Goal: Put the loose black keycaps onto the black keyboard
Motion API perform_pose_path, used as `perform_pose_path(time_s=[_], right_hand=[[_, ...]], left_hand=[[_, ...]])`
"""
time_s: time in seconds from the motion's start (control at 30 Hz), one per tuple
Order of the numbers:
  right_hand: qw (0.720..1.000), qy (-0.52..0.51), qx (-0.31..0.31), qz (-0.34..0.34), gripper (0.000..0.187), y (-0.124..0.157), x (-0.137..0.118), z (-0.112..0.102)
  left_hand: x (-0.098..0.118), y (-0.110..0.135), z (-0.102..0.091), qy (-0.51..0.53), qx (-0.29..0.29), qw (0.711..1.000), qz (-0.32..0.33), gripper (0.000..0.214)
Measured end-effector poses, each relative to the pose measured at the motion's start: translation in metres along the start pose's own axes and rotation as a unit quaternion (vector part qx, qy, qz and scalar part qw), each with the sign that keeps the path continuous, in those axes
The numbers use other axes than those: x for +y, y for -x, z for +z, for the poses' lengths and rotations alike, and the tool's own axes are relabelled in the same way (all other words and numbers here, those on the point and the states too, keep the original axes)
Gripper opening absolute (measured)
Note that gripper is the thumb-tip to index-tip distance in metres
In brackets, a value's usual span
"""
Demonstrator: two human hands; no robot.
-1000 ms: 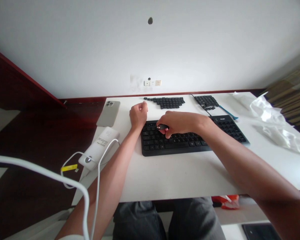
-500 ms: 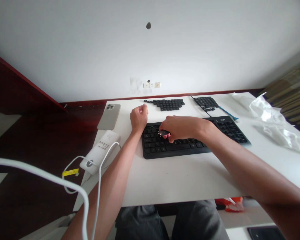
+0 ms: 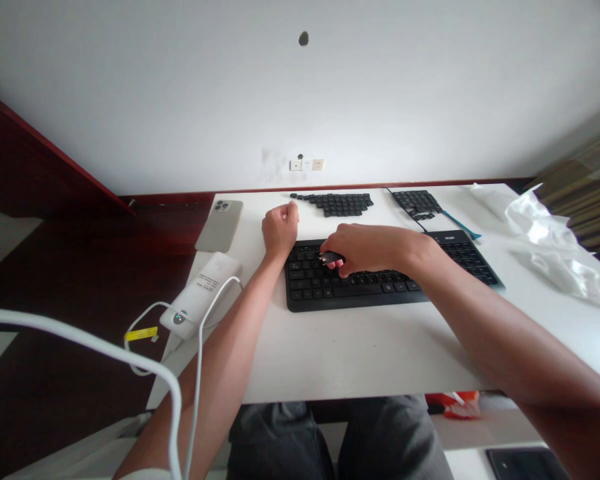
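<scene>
A black keyboard [image 3: 360,291] lies on the white table, with part of its key rows under my right hand. My right hand [image 3: 360,245] is closed around a small black keycap puller [image 3: 331,257], whose metal prongs point left above the keys. At the keyboard's upper left corner, my left hand [image 3: 280,229] rests closed in a fist; whatever its curled fingers hold, if anything, is hidden. Behind the keyboard, loose black keycaps [image 3: 343,203] sit in tight rows. Another group of keycaps [image 3: 416,201] lies to the right, near the keyboard's cable.
A phone [image 3: 220,225] and a white power bank [image 3: 200,293] with a white cable [image 3: 199,360] are on the left. A blue tool [image 3: 463,225] lies beyond the keyboard. Crumpled clear plastic [image 3: 540,227] covers the right side. Wall sockets [image 3: 307,165] are behind the table.
The whole view has shifted slightly. Both hands keep nearly the same places over and beside the keyboard, and the puller remains in my right hand.
</scene>
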State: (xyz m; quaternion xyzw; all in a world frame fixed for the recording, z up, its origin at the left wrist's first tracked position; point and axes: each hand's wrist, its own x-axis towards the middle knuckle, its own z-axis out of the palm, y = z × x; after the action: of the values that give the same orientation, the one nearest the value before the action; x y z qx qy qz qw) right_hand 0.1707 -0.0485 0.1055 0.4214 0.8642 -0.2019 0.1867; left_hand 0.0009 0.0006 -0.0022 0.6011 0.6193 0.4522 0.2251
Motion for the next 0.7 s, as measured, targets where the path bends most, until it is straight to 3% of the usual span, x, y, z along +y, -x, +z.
perform_pose_path(time_s=[0.27,0.7], right_hand=[[0.999,0.041,0.004,0.021,0.008,0.001,-0.007,0.002],[0.996,0.082,0.037,0.0,0.011,0.005,-0.012,0.007]], left_hand=[[-0.002,-0.001,0.001,-0.001,0.001,1.0,0.006,0.048],[-0.002,-0.001,0.002,0.012,0.002,1.0,0.004,0.049]])
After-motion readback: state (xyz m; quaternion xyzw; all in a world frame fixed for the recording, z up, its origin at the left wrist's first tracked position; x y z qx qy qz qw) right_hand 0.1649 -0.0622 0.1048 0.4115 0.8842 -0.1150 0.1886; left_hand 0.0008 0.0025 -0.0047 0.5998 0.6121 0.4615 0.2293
